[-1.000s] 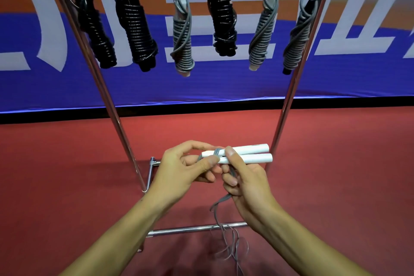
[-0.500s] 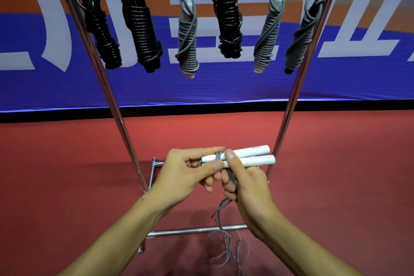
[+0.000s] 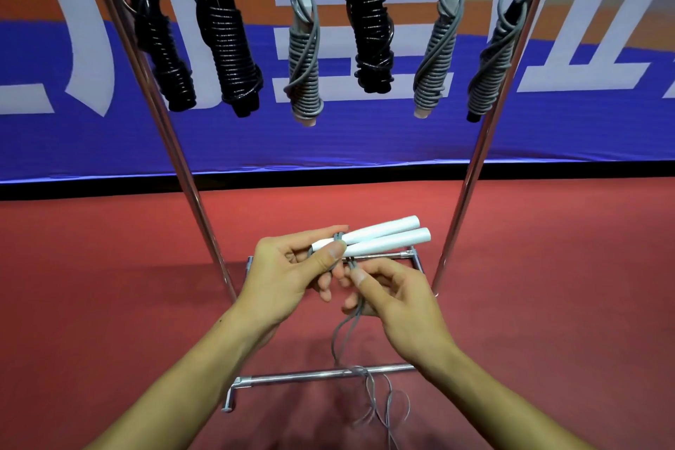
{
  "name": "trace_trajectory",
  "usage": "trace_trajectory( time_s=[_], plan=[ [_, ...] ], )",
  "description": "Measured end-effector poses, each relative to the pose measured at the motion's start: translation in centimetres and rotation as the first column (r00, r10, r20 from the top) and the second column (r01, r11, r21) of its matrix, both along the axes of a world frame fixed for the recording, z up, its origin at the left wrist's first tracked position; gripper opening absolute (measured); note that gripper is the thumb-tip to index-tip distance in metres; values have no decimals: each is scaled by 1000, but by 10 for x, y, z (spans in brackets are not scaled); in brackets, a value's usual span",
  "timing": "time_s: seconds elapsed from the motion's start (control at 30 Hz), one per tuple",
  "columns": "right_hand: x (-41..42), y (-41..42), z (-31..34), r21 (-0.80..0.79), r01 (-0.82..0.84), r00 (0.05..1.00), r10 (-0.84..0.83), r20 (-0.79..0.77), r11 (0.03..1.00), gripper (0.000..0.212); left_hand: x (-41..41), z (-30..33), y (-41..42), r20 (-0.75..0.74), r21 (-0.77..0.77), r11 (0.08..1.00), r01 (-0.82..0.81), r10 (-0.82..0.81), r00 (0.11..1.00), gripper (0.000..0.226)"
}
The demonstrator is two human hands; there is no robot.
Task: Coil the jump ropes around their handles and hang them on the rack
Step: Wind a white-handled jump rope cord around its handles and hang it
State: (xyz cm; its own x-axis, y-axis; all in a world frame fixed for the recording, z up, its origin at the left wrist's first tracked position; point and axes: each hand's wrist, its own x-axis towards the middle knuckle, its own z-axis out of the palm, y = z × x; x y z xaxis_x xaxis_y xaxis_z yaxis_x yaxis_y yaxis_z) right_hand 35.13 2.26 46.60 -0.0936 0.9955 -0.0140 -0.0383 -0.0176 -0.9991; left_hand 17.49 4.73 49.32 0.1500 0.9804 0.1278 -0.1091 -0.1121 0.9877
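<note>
Left hand: the left hand (image 3: 288,274) grips the two handles (image 3: 383,239) near their rope ends, thumb pressed on top over the first turns of cord, fingers curled under.
Right hand: the right hand (image 3: 394,298) sits just below and beside it, thumb and forefinger pinching the cord (image 3: 352,325) close under the handles.
Handles: two white sticks held side by side, touching, free ends pointing up and to the right; they look smooth, stiff and light, so likely to slide against each other unless squeezed together.
Cord: thin, grey, soft; it hangs from the pinch, crosses the rack's lower bar (image 3: 321,374) and ends in loose loops on the floor (image 3: 109,303). Probably springy enough to unwind if tension drops.
Where to hold: judged best as now, one hand clamping the handle pair at the wound end, the other feeding cord taut near the wrap.
Progress: only a turn or two looks wound; most cord is still slack.
Rack: the rack (image 3: 471,175) stands just behind the hands; six coiled ropes (image 3: 305,58) hang from its top rail.
</note>
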Motion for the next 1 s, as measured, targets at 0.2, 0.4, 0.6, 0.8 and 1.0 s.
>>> trace_trajectory(
  time_s=[0.2, 0.4, 0.6, 0.8, 1.0],
  plan=[
    [13, 1, 15, -268, -255, 887, 115, -447, 929, 26, -2, 0, 2, -5, 29, 999, -18, 18, 1000, 35],
    [7, -5, 13, -225, -70, 997, 64, -34, 972, 22, 6, -3, 0, -141, 71, 996, -58, 67, 988, 32],
    [6, -24, 40, -295, -174, 974, 119, -194, 940, 30, 8, -1, -5, -245, 172, 978, -115, 155, 957, 25],
    [19, -25, 47, -137, -128, 945, 162, 285, 982, 22, -3, -10, 6, -342, 78, 994, -72, 95, 935, 18],
    [41, -20, 33, 404, -266, 369, -294, 882, 875, 20, -5, -17, 5, -386, -86, 996, 16, -48, 921, 17]
  ],
)
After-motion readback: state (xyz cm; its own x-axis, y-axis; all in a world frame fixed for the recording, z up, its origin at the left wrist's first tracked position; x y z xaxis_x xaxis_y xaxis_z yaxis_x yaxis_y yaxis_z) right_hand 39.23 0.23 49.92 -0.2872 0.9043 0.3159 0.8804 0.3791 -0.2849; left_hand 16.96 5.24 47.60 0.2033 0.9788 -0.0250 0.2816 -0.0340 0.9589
